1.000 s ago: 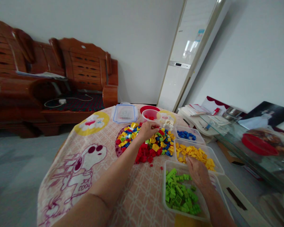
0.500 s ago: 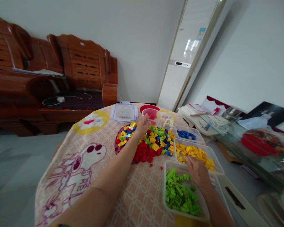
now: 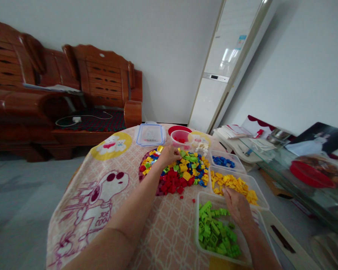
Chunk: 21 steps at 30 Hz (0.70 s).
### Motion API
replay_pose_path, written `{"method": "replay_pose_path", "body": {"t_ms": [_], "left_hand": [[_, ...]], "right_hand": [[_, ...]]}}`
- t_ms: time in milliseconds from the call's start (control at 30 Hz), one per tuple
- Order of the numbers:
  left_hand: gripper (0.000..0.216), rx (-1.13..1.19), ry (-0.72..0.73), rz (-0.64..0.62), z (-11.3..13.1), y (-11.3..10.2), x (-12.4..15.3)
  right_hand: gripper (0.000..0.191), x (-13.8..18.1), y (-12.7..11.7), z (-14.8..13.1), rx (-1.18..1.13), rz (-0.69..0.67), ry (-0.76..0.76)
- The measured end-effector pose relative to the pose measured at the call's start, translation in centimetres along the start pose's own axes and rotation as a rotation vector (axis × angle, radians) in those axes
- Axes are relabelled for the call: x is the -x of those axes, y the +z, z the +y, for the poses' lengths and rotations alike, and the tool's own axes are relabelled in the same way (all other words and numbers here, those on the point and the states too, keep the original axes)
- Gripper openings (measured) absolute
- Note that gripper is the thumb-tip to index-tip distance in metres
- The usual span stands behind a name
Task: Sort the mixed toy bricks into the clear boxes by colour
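Note:
My left hand is over the far part of a mixed pile of toy building bricks, its fingers curled down among them. Whatever they pinch is too small to make out. Just beyond it stands a clear tub with red bricks inside. My right hand hovers at the near rim of a clear box holding yellow bricks, fingers bent and pressed together; their tips are partly hidden. Below that wrist is a box of green bricks. Blue bricks lie in a smaller box farther back.
A blue-edged clear lid lies at the table's far side, left of a red dish. White bricks sit beside the pile. Two loose red bricks rest on the patterned tablecloth. A glass shelf stands at the right.
My left hand has drawn back from beside the tub to the pile, and its spread fingers have curled in. My right hand stays in nearly the same place. The view has shifted slightly.

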<state>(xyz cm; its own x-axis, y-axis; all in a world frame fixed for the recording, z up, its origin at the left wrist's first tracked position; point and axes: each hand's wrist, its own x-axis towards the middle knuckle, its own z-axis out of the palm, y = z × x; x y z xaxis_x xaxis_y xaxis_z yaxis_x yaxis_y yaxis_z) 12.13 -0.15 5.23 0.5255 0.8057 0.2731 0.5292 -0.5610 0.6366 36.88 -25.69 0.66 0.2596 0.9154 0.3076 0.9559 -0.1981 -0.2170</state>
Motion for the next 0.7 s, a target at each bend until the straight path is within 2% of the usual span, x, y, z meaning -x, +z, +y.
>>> {"method": "replay_pose_path", "body": {"t_ms": [133, 233, 400, 500, 700], "left_hand": [[0.01, 0.011, 0.042, -0.073, -0.1, 0.0, 0.0], [0.01, -0.006, 0.057, -0.077, 0.0, -0.2, 0.1], [0.014, -0.015, -0.001, 0.084, 0.5, -0.4, 0.2], [0.017, 0.117, -0.06, 0.187, 0.5, -0.2, 0.1], [0.02, 0.524, -0.159, 0.253, -0.9, 1.3, -0.7]], "right_hand": [[0.047, 0.0, 0.1, 0.0, -0.013, 0.005, -0.008], [0.047, 0.0, 0.1, 0.1, -0.022, 0.006, -0.004], [0.047, 0.0, 0.1, 0.0, -0.008, -0.005, 0.014], [0.048, 0.0, -0.1, -0.1, -0.017, 0.001, 0.002], [0.045, 0.0, -0.3, -0.4, -0.005, 0.014, -0.001]]}}
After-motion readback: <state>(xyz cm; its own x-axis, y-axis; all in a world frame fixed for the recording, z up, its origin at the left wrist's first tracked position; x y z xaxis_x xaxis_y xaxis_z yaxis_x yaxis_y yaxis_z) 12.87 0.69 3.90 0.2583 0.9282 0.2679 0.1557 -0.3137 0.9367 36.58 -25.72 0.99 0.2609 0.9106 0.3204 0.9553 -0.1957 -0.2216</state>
